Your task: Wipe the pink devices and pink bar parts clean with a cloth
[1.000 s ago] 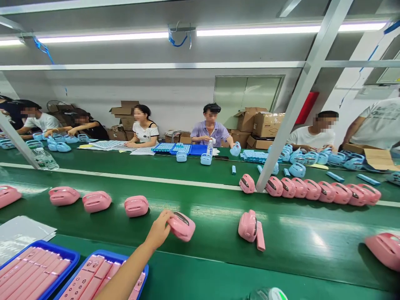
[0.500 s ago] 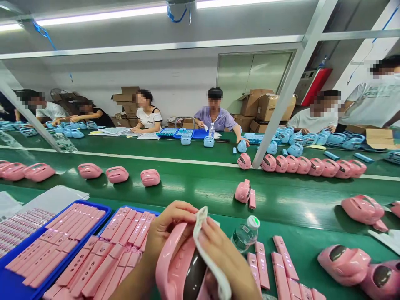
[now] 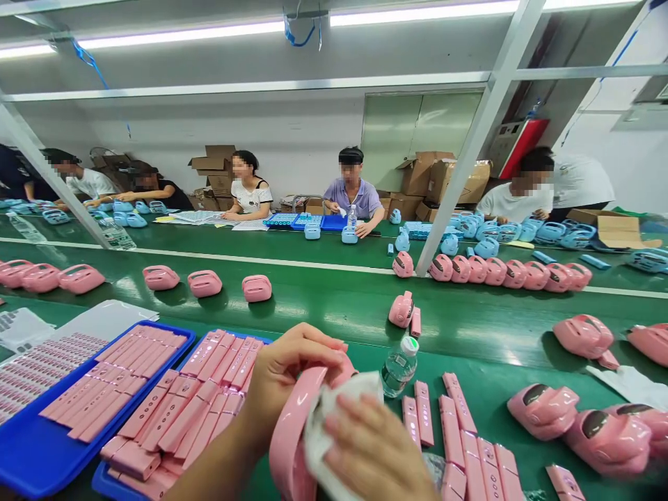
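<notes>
One pink case (image 3: 286, 440) fills my curled left hand (image 3: 292, 356) while my flattish right hand (image 3: 376, 445) holds white cloth (image 3: 316, 440) against it

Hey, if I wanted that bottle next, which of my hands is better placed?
Probably your right hand: it's nearer the bottle, though it holds a white cloth against the pink casing. Your left hand is holding that casing, farther from the bottle.
</notes>
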A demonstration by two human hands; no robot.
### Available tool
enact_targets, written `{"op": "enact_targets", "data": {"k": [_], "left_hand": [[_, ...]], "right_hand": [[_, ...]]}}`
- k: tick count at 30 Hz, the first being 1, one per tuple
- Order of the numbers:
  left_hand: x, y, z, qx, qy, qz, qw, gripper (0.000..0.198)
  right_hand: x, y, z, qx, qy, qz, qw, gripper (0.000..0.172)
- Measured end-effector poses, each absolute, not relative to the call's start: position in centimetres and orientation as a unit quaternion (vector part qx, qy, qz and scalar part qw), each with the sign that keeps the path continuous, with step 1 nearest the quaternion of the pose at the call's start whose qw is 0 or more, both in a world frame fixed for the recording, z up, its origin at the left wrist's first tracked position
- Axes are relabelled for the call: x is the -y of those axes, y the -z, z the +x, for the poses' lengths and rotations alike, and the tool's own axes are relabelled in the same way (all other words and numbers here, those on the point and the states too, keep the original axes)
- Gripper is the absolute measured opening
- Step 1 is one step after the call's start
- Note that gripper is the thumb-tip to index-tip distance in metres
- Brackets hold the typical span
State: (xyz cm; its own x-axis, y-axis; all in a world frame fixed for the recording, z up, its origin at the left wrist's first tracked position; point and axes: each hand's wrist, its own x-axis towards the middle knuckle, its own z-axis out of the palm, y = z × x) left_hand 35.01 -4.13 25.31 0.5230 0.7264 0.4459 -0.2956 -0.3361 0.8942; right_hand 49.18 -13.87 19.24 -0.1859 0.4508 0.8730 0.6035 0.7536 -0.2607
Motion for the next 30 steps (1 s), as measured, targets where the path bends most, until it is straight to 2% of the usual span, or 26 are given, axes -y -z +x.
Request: {"op": "enact_targets", "data": {"k": [3,4,6,8,10,15,18,20,22,24,27,30], "left_hand": [[4.3,-26.1,35.0,-0.123,-0.453,0.672,0.573,0.021],[4.3,-26.4,35.1,-0.104,-0.445,0.667,0.589,0.02],[4.2,-27.1,35.4,-0.061,-0.411,0.663,0.622,0.018],[4.0,-27.7,35.9,-0.031,-0.366,0.672,0.643,0.019],[3.5,-28.1,36.6,-0.04,-0.341,0.67,0.658,0.02],[2.2,-27.5,36.6,-0.23,-0.337,0.618,0.672,0.038],[3.1,-25.9,34.9,-0.312,-0.374,0.552,0.677,0.027],[4.6,-24.9,33.9,-0.26,-0.395,0.552,0.686,0.042],[6.4,-24.3,33.5,-0.211,-0.375,0.587,0.685,0.07],[7.8,-24.2,33.7,-0.219,-0.372,0.589,0.684,0.078],[8.5,-24.8,34.3,-0.185,-0.364,0.579,0.706,0.072],[8.5,-25.3,34.4,-0.163,-0.366,0.59,0.701,0.064]], "right_hand": [[14.9,-17.9,49.7,0.589,-0.191,-0.494,0.611,0.038],[15.2,-17.9,49.8,0.514,-0.295,-0.512,0.622,0.042],[15.5,-18.8,49.7,0.434,-0.461,-0.459,0.623,0.063],[15.5,-20.1,49.4,0.424,-0.562,-0.369,0.607,0.084],[15.2,-21.3,48.8,0.411,-0.614,-0.325,0.59,0.09],[14.7,-21.0,47.5,0.312,-0.618,-0.298,0.657,0.079],[14.7,-20.1,47.5,0.286,-0.557,-0.342,0.701,0.079],[14.7,-19.7,47.9,0.283,-0.516,-0.372,0.718,0.085],[14.8,-19.6,48.4,0.295,-0.491,-0.391,0.72,0.089],[14.8,-19.8,48.9,0.345,-0.463,-0.414,0.704,0.088],[14.7,-20.8,49.4,0.473,-0.413,-0.426,0.652,0.076],[14.7,-22.5,49.6,0.522,-0.42,-0.384,0.635,0.068]]}}
